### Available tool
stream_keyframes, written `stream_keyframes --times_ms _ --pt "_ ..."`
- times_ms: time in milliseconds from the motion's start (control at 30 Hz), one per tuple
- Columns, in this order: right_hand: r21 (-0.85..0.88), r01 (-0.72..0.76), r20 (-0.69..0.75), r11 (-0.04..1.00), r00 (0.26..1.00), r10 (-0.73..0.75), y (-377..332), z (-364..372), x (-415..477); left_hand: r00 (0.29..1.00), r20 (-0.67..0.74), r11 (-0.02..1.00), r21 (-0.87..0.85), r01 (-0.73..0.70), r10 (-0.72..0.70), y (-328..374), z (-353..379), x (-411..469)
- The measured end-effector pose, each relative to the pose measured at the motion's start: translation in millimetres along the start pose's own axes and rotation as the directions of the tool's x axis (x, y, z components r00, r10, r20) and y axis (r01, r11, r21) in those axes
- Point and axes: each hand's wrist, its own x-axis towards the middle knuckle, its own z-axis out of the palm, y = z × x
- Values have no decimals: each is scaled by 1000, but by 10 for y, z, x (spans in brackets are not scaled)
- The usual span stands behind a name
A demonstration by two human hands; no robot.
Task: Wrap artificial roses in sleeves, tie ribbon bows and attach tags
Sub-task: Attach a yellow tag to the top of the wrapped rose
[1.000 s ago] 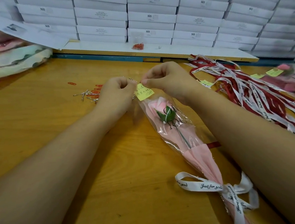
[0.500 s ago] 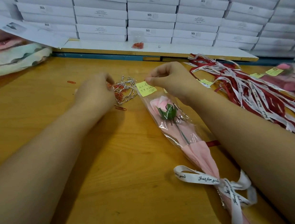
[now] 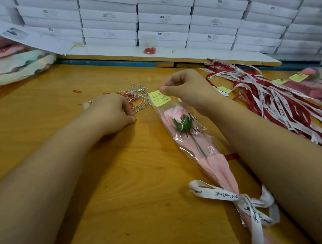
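Ribbon bow of white satin [image 3: 239, 198] is tied at 5 o'clock. At centre, the yellow paper tag [image 3: 159, 99] of the sleeved pink rose [image 3: 176, 114] is pinched by the right hand [image 3: 185, 89] and should be kept flush. Red paper clips [image 3: 129, 96] at 10 o'clock are bordered by the curled left hand [image 3: 109, 114] (its grip cannot be told).

Varnished yellow wood desk [image 3: 63, 118] with visible grain, glossy clear plastic sleeve [image 3: 191, 136] crinkled over matt pink paper, satin white ribbon bow [image 3: 239, 198], matt yellow paper tag [image 3: 159, 100], silvery metallic twist ties [image 3: 138, 96], white cardboard boxes [image 3: 163, 19]
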Motion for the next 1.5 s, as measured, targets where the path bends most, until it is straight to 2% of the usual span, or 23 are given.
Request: stream_keyframes --times_ms 200,267,333,400,467,600,667,867,1133,1267,1500 --pt "10 -11 -3 1000 1000 11 19 4 2 999 -16 999 31 -29 29 18 28 30" --pt "8 -12 -5 1000 1000 12 31 1 3 992 -100 997 30 -78 81 35 54 43" --pt "11 -7 -6 1000 1000 7 35 -2 5 965 -235 981 -124 -151 119 40 74 59" --pt "14 4 0 1000 1000 -4 31 2 4 938 -334 911 -355 -212 88 40 77 70" --pt "25 11 10 1000 1000 -11 21 8 -3 920 -390 840 -488 -237 32 28 90 85" --pt "59 39 7 998 999 -39 -20 9 -10 943 -333 594 -764 -251 -30 15 117 124" --pt "56 61 13 997 998 -62 -51 22 -14 955 -296 536 -808 -244 -12 10 108 130" --pt "27 89 61 996 994 -91 -94 54 -37 934 -357 577 -768 -278 -26 6 73 106" --pt "23 136 83 990 987 -138 -122 58 -56 936 -350 619 -729 -293 31 80 65 43" --pt "-15 161 76 987 984 -159 -125 61 -52 951 -305 615 -739 -275 59 86 67 39" --pt "-67 199 74 978 978 -194 -139 85 -58 944 -322 601 -741 -299 73 89 51 29"
